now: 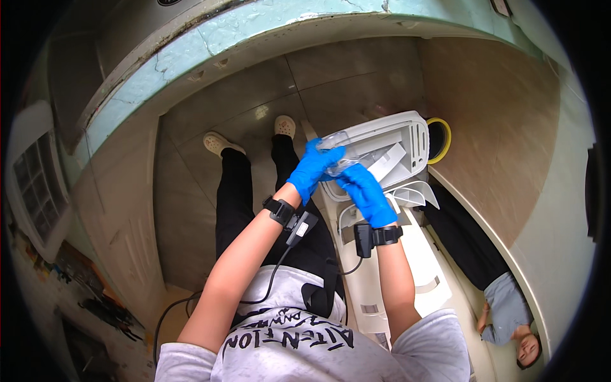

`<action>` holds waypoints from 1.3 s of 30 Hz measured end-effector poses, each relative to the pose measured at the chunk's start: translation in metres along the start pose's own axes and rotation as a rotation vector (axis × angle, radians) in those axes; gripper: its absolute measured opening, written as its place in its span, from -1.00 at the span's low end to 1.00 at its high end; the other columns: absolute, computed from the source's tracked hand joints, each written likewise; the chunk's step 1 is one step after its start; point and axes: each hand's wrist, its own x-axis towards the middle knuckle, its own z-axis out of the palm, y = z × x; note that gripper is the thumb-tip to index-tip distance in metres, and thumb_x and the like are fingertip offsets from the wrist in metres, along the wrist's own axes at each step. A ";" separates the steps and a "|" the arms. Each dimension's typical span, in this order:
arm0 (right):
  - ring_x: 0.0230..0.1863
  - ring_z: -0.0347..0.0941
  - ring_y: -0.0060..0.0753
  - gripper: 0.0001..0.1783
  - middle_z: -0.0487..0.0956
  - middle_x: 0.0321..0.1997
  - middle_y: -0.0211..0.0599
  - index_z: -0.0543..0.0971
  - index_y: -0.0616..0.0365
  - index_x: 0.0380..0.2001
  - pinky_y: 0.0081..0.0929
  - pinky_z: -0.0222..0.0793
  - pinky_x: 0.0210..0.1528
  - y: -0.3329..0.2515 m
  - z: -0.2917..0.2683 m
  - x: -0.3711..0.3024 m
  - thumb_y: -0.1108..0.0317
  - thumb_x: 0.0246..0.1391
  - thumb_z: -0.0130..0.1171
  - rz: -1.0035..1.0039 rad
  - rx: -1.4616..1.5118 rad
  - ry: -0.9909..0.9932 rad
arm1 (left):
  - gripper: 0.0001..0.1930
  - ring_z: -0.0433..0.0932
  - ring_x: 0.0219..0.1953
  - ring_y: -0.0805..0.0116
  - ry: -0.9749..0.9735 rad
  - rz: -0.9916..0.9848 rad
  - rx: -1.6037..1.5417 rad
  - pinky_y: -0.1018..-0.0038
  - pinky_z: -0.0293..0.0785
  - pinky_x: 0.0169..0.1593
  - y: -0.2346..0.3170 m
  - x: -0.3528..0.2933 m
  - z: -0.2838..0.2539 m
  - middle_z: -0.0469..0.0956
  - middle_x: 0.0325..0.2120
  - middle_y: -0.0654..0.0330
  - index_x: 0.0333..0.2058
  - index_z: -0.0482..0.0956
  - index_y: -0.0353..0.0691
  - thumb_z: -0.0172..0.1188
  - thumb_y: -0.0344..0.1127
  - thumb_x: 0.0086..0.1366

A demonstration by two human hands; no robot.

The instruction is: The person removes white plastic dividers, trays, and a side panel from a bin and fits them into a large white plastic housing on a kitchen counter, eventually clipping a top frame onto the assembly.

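My left hand (313, 167), in a blue glove, has its fingers closed round a clear plastic piece (336, 141), which looks like a see-through cup or cover. From the right, my right hand (368, 194), gloved in blue too, meets the lower side of this piece with its fingers bent against it. Both hands are close together above the near left edge of a white plastic bin (417, 137). Inside the bin are a white strip (387, 163) and some clear plastic. The gloves hide part of the clear piece.
A yellow-rimmed roll of tape (448, 141) stands beside the bin against a tan panel (490, 127). Nearer me are curved white plastic parts (414, 193) and a long cream-white surface (407, 254). Another person (509, 305) is at the right. A pale blue worn ledge (254, 38) curves across the far side.
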 end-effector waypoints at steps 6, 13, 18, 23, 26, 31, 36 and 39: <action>-0.33 0.40 -0.27 -0.81 0.46 -0.40 -0.23 0.42 0.23 -0.37 -0.37 0.30 -0.24 0.041 -0.048 0.057 0.32 0.00 0.00 0.061 -0.353 0.072 | -0.72 0.48 -0.55 0.33 0.108 0.150 -0.178 0.46 0.47 -0.51 -0.024 0.030 -0.052 0.38 -0.52 0.16 -0.29 0.27 -0.31 0.08 -0.54 -0.03; -0.42 0.44 -0.04 -0.79 0.50 -0.50 -0.01 0.50 0.21 -0.58 -0.23 0.28 -0.30 0.118 -0.117 0.105 0.31 -0.17 -0.05 0.610 -1.282 -0.342 | -0.67 0.52 -0.48 0.37 0.077 0.159 -0.263 0.49 0.49 -0.42 0.007 0.015 -0.090 0.47 -0.45 0.13 -0.20 0.32 -0.26 0.07 -0.47 -0.01; -0.48 0.42 -0.22 -0.76 0.51 -0.42 -0.15 0.54 0.12 -0.45 -0.34 0.31 -0.32 0.226 -0.198 0.114 0.28 -0.17 -0.04 0.771 -1.467 -0.275 | -0.65 0.54 -0.41 0.32 0.009 0.169 -0.296 0.50 0.50 -0.36 0.016 0.016 -0.089 0.50 -0.38 0.07 -0.17 0.35 -0.35 -0.03 -0.49 -0.02; -0.59 0.35 -0.31 -0.76 0.48 -0.47 -0.23 0.52 0.07 -0.34 -0.47 0.34 -0.53 0.258 -0.139 0.118 0.45 -0.13 -0.06 0.689 -0.427 0.282 | -0.58 0.54 -0.30 0.25 0.042 0.200 -0.214 0.47 0.50 -0.24 0.005 0.007 -0.109 0.50 -0.32 0.03 -0.13 0.36 -0.42 -0.12 -0.50 -0.06; -0.72 0.25 -0.44 -0.82 0.39 -0.69 -0.33 0.52 0.11 -0.41 -0.55 0.27 -0.65 0.218 -0.139 0.111 0.51 -0.17 0.00 0.762 -0.223 0.299 | -0.70 0.55 -0.44 0.37 0.002 0.174 -0.298 0.54 0.49 -0.38 0.008 0.006 -0.096 0.51 -0.43 0.11 -0.23 0.34 -0.32 0.10 -0.46 0.00; -0.79 0.23 -0.47 -0.94 0.40 -0.72 -0.34 0.50 0.16 -0.56 -0.55 0.23 -0.69 0.214 -0.169 0.103 0.47 -0.20 0.06 0.754 -0.324 -0.034 | -0.67 0.54 -0.42 0.39 -0.031 0.183 -0.342 0.54 0.49 -0.36 0.010 0.005 -0.085 0.50 -0.40 0.10 -0.20 0.33 -0.31 0.11 -0.46 0.00; -0.69 0.38 -0.32 -0.91 0.45 -0.69 -0.15 0.46 0.21 -0.67 -0.42 0.29 -0.62 0.198 -0.172 0.085 0.45 -0.19 0.04 0.443 -0.878 0.033 | -0.62 0.53 -0.40 0.39 -0.019 0.215 -0.263 0.53 0.49 -0.33 0.021 -0.002 -0.085 0.48 -0.39 0.13 -0.14 0.28 -0.29 0.05 -0.48 0.00; -0.63 0.30 -0.54 -0.97 0.39 -0.70 -0.28 0.44 0.21 -0.61 -0.50 0.26 -0.55 0.175 -0.167 0.064 0.51 -0.21 0.08 0.142 -0.910 0.143 | -0.58 0.50 -0.37 0.41 -0.033 0.308 -0.253 0.53 0.47 -0.29 0.027 -0.011 -0.084 0.47 -0.38 0.17 -0.11 0.24 -0.27 0.02 -0.52 -0.02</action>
